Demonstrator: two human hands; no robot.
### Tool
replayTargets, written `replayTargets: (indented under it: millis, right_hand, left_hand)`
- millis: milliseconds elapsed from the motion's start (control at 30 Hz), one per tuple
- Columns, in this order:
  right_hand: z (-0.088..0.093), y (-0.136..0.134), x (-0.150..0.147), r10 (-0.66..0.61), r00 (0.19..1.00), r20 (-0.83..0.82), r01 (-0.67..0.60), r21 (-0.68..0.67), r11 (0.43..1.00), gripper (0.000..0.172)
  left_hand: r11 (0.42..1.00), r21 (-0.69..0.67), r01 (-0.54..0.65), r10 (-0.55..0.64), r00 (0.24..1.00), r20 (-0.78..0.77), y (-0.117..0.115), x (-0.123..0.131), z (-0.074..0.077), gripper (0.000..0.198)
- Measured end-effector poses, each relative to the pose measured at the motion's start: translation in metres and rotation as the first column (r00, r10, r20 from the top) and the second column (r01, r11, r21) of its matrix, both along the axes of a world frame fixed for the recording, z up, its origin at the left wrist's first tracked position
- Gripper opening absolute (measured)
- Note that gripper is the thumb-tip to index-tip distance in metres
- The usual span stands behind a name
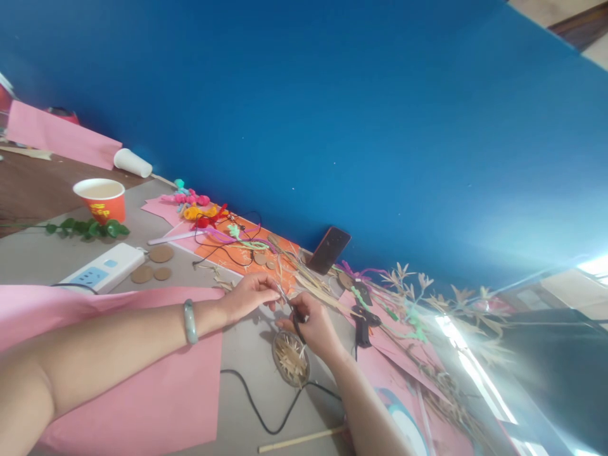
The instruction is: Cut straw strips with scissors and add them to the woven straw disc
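My right hand (311, 323) is closed round the dark handles of a pair of scissors (299, 324), whose blades point up and left toward my other hand. My left hand (254, 294) pinches thumb against fingers right at the blade tips. What it holds is too small to make out. A pale green bangle (190, 322) circles my left wrist. Just below both hands sits a small oval dish (275, 364) filled with short cut pieces of pale straw (292, 358).
Pink paper (156, 392) lies under my left forearm, near a power strip (102, 266). A phone (329, 250) leans on the blue partition (304, 126). Right of my hands are a black glue gun (365, 328) and dried stems. A red paper cup (102, 201) stands far left; a black cable (256, 411) crosses the front.
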State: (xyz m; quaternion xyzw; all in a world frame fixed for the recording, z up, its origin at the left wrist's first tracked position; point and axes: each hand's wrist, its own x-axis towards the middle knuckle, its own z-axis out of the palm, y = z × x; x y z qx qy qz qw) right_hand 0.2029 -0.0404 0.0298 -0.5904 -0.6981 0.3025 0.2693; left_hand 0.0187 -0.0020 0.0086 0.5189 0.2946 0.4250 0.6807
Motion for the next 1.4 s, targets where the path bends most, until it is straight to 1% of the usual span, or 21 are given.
replayTargets:
  millis: [333, 467, 600, 800, 933, 1033, 1100, 1200, 1300, 1400]
  right_hand:
    - [-0.001, 0.0, 0.0, -0.007, 1.0, -0.005, 0.007, -0.016, 1.0, 0.035]
    - [-0.001, -0.001, -0.001, -0.012, 1.0, -0.012, 0.011, -0.017, 1.0, 0.035]
    - [-0.003, -0.001, -0.001, -0.009, 0.999, -0.036, 0.008, -0.018, 1.0, 0.034]
    - [-0.011, 0.002, 0.005, -0.007, 0.999, -0.049, 0.005, -0.039, 0.999, 0.041]
    - [-0.018, 0.004, 0.01, -0.013, 0.999, -0.053, 0.01, -0.051, 0.999, 0.042]
    - [-0.016, 0.003, 0.009, -0.05, 0.99, -0.132, 0.041, -0.077, 0.996, 0.042]
    - [-0.012, 0.002, 0.007, -0.097, 0.973, -0.209, 0.081, -0.084, 0.993, 0.044]
    - [-0.004, 0.001, 0.004, -0.14, 0.939, -0.315, 0.126, -0.066, 0.99, 0.048]
    - [0.002, 0.0, 0.003, -0.14, 0.902, -0.409, 0.128, -0.056, 0.99, 0.05]
    - [0.004, -0.001, 0.002, -0.129, 0.883, -0.45, 0.109, -0.07, 0.992, 0.05]
  left_hand:
    - [0.999, 0.042, 0.017, -0.016, 1.0, -0.009, -0.001, 0.0, 0.0, 0.008]
    - [0.999, 0.034, 0.026, -0.025, 1.0, -0.01, -0.002, -0.001, 0.002, 0.007]
    - [0.999, 0.029, 0.024, -0.023, 1.0, -0.014, -0.001, 0.0, 0.001, 0.006]
    - [0.999, 0.031, 0.022, -0.022, 1.0, -0.008, -0.001, 0.001, 0.0, 0.009]
    - [0.999, 0.034, 0.033, -0.033, 0.999, -0.002, -0.001, 0.0, -0.001, 0.011]
    - [1.0, 0.019, 0.024, -0.024, 1.0, -0.009, 0.0, 0.0, -0.002, 0.011]
    - [1.0, 0.011, 0.02, -0.019, 1.0, -0.018, 0.0, 0.001, -0.004, 0.009]
    - [0.999, 0.0, 0.045, -0.045, 0.998, -0.039, 0.001, 0.002, -0.008, 0.008]
    - [0.998, 0.012, 0.064, -0.063, 0.995, -0.078, 0.001, 0.002, -0.013, 0.012]
    - [0.994, 0.075, 0.075, -0.066, 0.991, -0.113, 0.001, 0.003, -0.017, 0.013]
